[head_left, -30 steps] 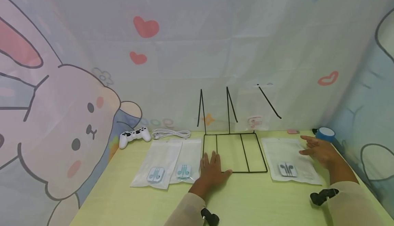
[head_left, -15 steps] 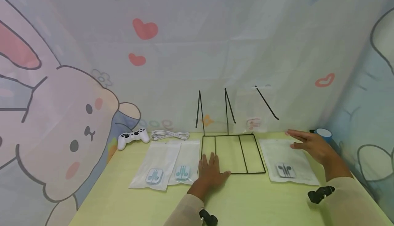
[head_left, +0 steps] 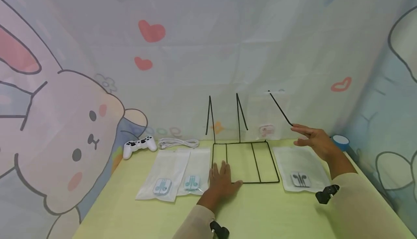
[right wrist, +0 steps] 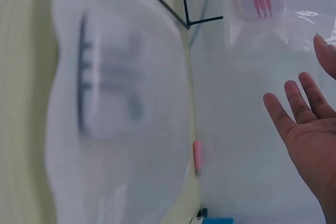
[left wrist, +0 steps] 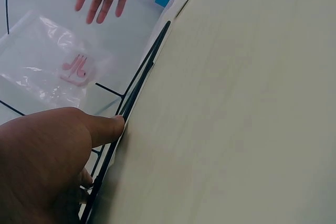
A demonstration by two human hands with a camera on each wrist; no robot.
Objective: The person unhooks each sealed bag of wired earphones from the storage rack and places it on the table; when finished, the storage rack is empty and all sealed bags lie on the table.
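My left hand (head_left: 222, 183) rests on the front left part of the black wire rack (head_left: 259, 162), fingers spread, thumb along its front bar. My right hand (head_left: 314, 141) is raised over the far part of a white bag, its fingers fairly straight and holding nothing; in the right wrist view the palm (right wrist: 315, 148) is bare. Its fingertips appear close to the end of the right hook (head_left: 281, 109); contact cannot be told. From that hook hangs a clear bag with pink earphones (head_left: 267, 129). The bag on the right holds dark-grey earphones (head_left: 300, 179).
Two bags with light-blue earphones (head_left: 162, 186) lie left of the rack. Behind them are a white game controller (head_left: 139, 145) and a coiled white cable (head_left: 178, 143). A blue roll of tape (head_left: 340, 142) stands at the back right. A printed cloth wall (head_left: 195, 51) rises behind the table.
My right hand has moved left and up, from beside the blue tape toward the right hook's end. My left hand stays on the rack.
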